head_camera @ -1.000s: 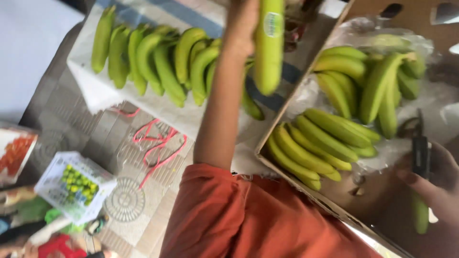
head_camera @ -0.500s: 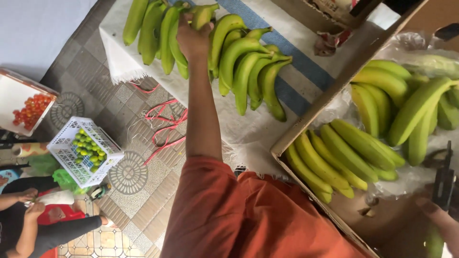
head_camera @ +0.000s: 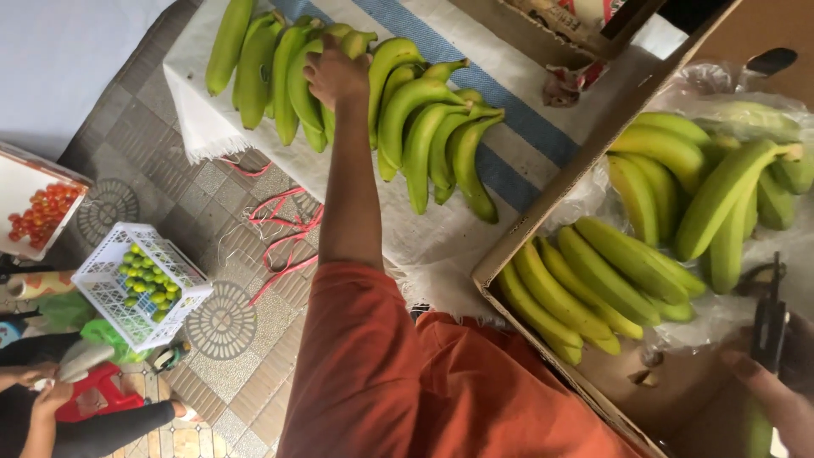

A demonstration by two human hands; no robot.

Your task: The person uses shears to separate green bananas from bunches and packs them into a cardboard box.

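Our left hand [head_camera: 335, 75] rests on the green bananas [head_camera: 407, 127] lying on the white cloth [head_camera: 526, 127], fingers curled over one. Beside the cloth, in the cardboard box [head_camera: 543, 229], our right hand [head_camera: 776, 394] is clenched around a dark tool [head_camera: 770, 318].

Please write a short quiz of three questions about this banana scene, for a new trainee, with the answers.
1. True or false: the left hand rests on the green bananas laid on the white cloth.
2. What lies in the white plastic basket on the tiled floor? A) red tomatoes B) small green fruits C) bananas
3. Fill in: the bananas at the right lie in a ___ box lined with clear plastic.

Key: 1 true; 2 B; 3 cardboard. The right hand shows only at the lower right corner, with a dark tool by it; its grip is unclear.
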